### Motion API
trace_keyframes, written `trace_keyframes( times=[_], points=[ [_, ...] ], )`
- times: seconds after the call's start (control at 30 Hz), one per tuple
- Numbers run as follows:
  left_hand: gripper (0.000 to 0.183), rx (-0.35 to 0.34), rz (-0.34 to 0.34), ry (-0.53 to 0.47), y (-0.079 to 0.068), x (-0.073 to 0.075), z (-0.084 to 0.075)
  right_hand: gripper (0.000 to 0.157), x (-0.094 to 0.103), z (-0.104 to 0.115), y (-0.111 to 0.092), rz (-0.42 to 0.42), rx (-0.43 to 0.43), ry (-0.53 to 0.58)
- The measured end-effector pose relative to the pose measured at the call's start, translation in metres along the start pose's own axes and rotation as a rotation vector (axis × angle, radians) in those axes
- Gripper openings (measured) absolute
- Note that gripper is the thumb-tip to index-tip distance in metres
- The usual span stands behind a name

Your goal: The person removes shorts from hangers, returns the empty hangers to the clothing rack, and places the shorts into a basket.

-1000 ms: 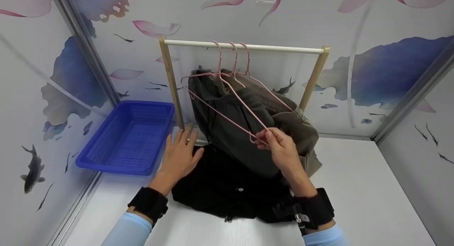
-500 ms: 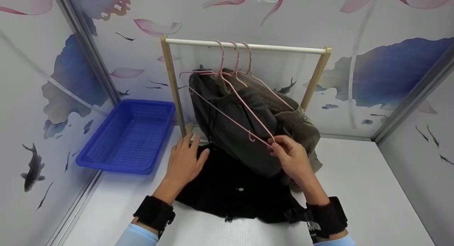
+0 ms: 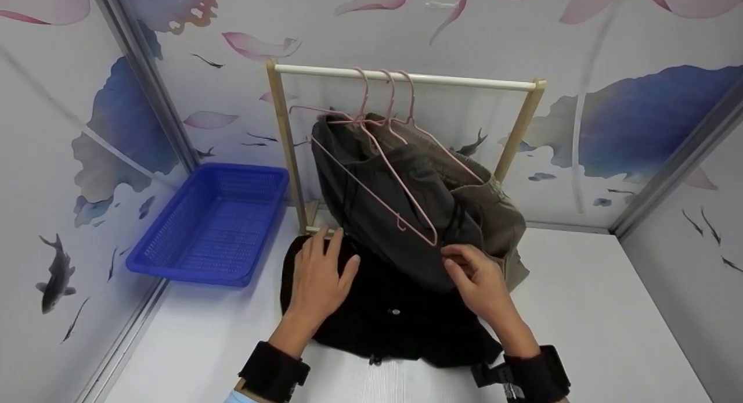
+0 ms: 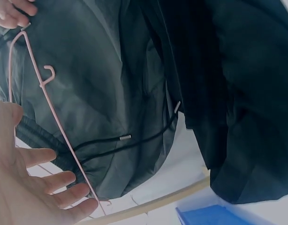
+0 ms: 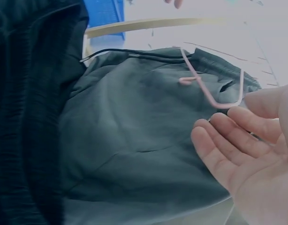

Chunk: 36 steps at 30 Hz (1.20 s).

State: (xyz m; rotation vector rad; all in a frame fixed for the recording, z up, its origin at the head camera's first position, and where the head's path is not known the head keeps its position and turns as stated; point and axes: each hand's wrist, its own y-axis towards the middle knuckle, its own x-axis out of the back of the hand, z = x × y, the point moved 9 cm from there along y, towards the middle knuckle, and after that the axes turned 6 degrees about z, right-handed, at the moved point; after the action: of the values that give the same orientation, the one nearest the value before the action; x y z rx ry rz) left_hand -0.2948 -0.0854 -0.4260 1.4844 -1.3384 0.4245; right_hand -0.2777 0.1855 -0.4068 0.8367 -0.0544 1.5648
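Pink wire hangers hang on a white-barred rack [image 3: 464, 82]. The frontmost pink hanger [image 3: 403, 185] carries no garment and slants forward over dark grey drawstring pants [image 3: 383, 246]. My right hand [image 3: 482, 281] is just off its near corner, fingers loosely bent and thumb apart, as the right wrist view [image 5: 256, 145] shows the hand beside the hanger corner [image 5: 221, 106]. My left hand [image 3: 318, 281] has its fingers spread above a black garment [image 3: 418, 333] with a small pale button, lying on the table below the pants.
An olive garment [image 3: 505, 223] hangs behind the grey pants to the right. A blue perforated basket [image 3: 203, 234] stands left of the rack. Patterned panels surround the white table [image 3: 586, 310], and the rack's wooden legs [image 3: 516, 133] rise near the back panel.
My right hand pinched the front hanger's corner and has let it go, moving slightly down; the hanger has swung a little left. The left hand has drawn back from the rack's leg toward the black garment.
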Motion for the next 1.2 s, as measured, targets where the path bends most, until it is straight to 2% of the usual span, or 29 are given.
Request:
trace_keyframes(
  times=[0.27, 0.57, 0.83, 1.2],
  points=[
    [0.059, 0.006, -0.037, -0.049, -0.012, -0.010, -0.008, 0.021, -0.007, -0.001, -0.015, -0.070, 0.136, 0.000],
    [0.061, 0.009, -0.044, -0.098, -0.027, -0.025, -0.014, 0.039, -0.017, -0.007, -0.034, -0.164, 0.245, -0.033],
    [0.063, 0.008, -0.036, -0.091, -0.039, -0.040, -0.024, 0.040, -0.024, -0.014, -0.048, -0.221, 0.259, -0.083],
    [0.066, 0.056, 0.068, -0.107, -0.058, -0.079, -0.030, 0.039, -0.034, -0.026, -0.066, -0.255, 0.243, -0.094]
  ],
)
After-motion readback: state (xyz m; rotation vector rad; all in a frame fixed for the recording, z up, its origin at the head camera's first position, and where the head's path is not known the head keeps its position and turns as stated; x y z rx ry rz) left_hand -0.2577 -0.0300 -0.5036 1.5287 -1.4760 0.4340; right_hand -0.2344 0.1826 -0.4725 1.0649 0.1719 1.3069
